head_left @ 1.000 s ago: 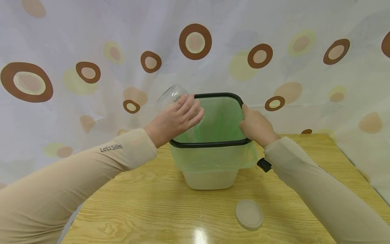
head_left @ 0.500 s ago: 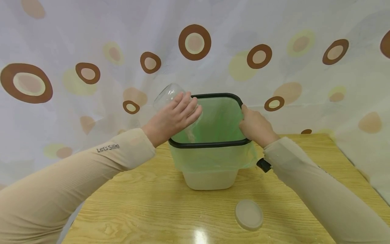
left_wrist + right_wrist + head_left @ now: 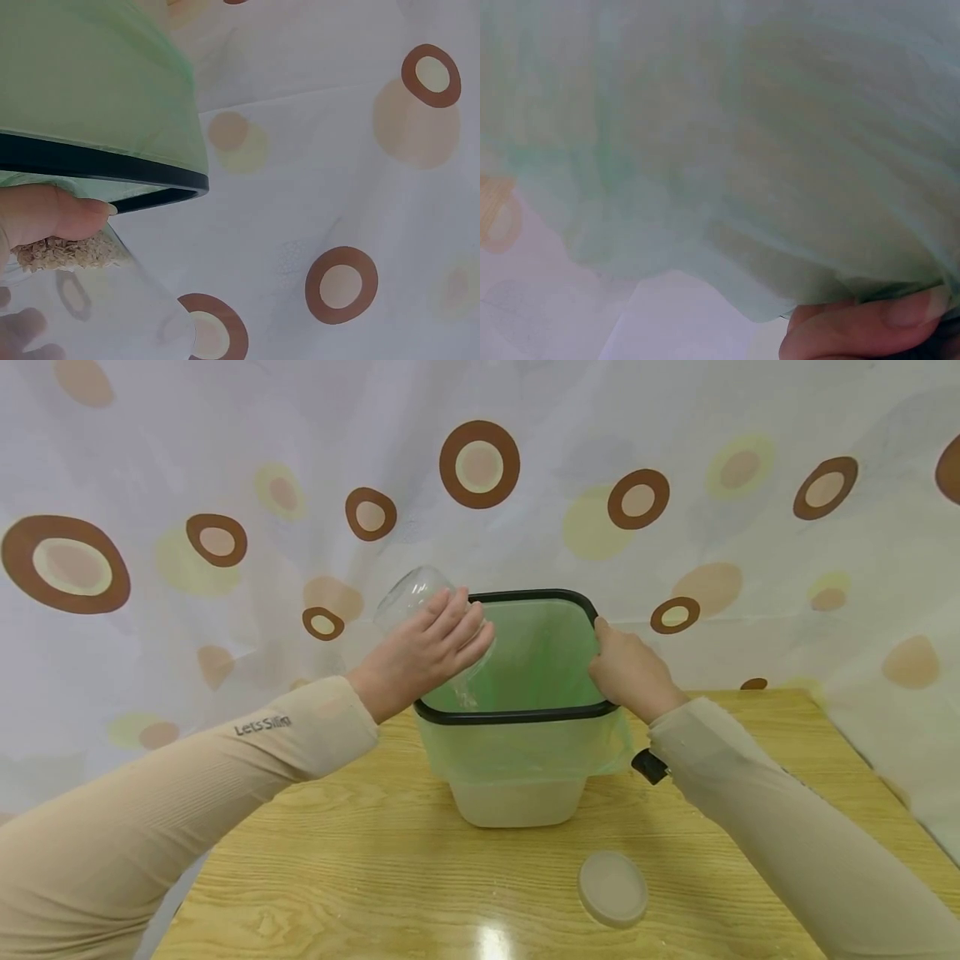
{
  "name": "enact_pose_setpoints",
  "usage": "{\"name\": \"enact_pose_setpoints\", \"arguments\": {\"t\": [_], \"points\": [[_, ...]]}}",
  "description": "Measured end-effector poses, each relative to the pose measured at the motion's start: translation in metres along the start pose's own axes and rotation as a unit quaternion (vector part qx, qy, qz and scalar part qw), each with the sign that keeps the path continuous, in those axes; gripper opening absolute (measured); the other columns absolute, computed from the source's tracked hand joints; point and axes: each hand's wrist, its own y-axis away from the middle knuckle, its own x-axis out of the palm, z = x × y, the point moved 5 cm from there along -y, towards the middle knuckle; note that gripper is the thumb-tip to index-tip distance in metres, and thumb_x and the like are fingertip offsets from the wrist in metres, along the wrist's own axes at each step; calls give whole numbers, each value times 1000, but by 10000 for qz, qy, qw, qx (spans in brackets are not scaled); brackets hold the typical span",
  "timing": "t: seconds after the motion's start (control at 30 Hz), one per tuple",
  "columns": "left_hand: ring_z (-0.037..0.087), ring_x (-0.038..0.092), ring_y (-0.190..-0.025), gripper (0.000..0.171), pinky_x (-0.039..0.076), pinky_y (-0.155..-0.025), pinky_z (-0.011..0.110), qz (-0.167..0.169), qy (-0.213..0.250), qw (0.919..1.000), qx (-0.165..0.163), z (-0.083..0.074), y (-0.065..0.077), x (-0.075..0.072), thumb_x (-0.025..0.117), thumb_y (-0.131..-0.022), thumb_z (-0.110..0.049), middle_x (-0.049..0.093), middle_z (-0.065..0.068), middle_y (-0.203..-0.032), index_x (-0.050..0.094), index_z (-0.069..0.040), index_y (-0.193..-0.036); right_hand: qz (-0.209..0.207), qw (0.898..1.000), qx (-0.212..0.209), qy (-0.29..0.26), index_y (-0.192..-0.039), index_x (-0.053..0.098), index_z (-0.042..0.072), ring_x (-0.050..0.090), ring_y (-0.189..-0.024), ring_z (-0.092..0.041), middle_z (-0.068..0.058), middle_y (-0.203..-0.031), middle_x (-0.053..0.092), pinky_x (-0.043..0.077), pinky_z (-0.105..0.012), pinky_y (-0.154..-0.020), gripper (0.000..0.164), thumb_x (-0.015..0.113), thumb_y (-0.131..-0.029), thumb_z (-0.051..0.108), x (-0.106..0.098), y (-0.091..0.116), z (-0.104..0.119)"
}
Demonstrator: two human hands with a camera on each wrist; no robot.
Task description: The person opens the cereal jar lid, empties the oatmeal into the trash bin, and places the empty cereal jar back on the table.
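Observation:
My left hand (image 3: 427, 647) grips a clear jar (image 3: 412, 597), tipped mouth-down toward the bin's left side. Pale brown flakes (image 3: 71, 253) lie inside the jar in the left wrist view, and a thin stream of them (image 3: 467, 696) drops into the bin in the head view. The whitish bin (image 3: 517, 806) stands upright on the table, lined with a green bag (image 3: 525, 752) under a black rim (image 3: 525, 717). My right hand (image 3: 633, 668) holds the rim at its right side. In the right wrist view the thumb (image 3: 907, 311) presses against the bag.
A round beige lid (image 3: 613, 887) lies on the wooden table (image 3: 360, 868) in front of the bin. Behind it hangs a white sheet (image 3: 540, 552) with brown and yellow circles. A small black piece (image 3: 649, 766) sits by my right sleeve.
My left hand and the jar have shifted slightly to the left. Flakes have come into view falling into the bin. My right hand stays on the rim.

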Motion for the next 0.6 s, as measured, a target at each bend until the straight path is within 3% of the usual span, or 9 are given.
{"name": "enact_pose_setpoints", "arguments": {"t": [0.17, 0.4, 0.6], "points": [[34, 46, -124, 55, 33, -107, 41, 87, 71, 9997, 216, -2, 2, 0, 68, -88, -17, 49, 13, -134, 44, -10, -138, -11, 10000, 7, 20, -152, 9, -7, 18, -41, -9, -1, -48, 36, 22, -24, -43, 64, 30, -91, -1, 0, -1, 0], [34, 46, -124, 58, 33, -107, 42, 61, 204, 9997, 155, -1, 0, -1, 70, -85, -19, 49, 14, -134, 44, -9, -137, -4, 10000, 15, 14, -152, 9, -7, 19, -42, -10, -1, -48, 35, 22, -25, -43, 65, 30, -91, -1, -1, 0, 1], [34, 46, -125, 57, 33, -108, 42, 74, 78, 9995, 311, -5, 0, 0, 68, -87, -21, 49, 13, -134, 45, -11, -138, 5, 10000, 7, 20, -152, 10, -7, 19, -42, -10, -1, -48, 36, 23, -24, -43, 65, 30, -91, -1, 0, 0, 1]]}}
